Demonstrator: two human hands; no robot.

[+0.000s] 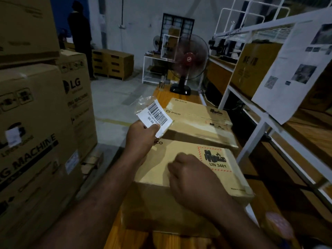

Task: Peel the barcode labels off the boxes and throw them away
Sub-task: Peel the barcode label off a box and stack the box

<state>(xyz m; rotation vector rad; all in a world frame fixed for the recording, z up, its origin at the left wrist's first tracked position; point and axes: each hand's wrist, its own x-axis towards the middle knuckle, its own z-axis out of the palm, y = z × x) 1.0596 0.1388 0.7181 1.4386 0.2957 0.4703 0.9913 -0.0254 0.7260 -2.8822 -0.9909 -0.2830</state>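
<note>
Looks like one label (157,115) is off: the left hand (142,135) pinches it, clear film and all, mid-frame over the far box (199,119). The right hand (188,178) sits curled on the near box (179,148), can't tell if its fingers grip anything. Binning comes next I'd guess, but there's no bin in view, just cartons (36,123) left, a rack (255,112) right and a fan (187,60) behind.

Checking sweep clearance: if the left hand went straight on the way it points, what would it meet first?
Probably the far Pico box, just beyond the left hand holding the barcode label. If the hand clears its top, next is the fan base. Depth unclear.
</note>
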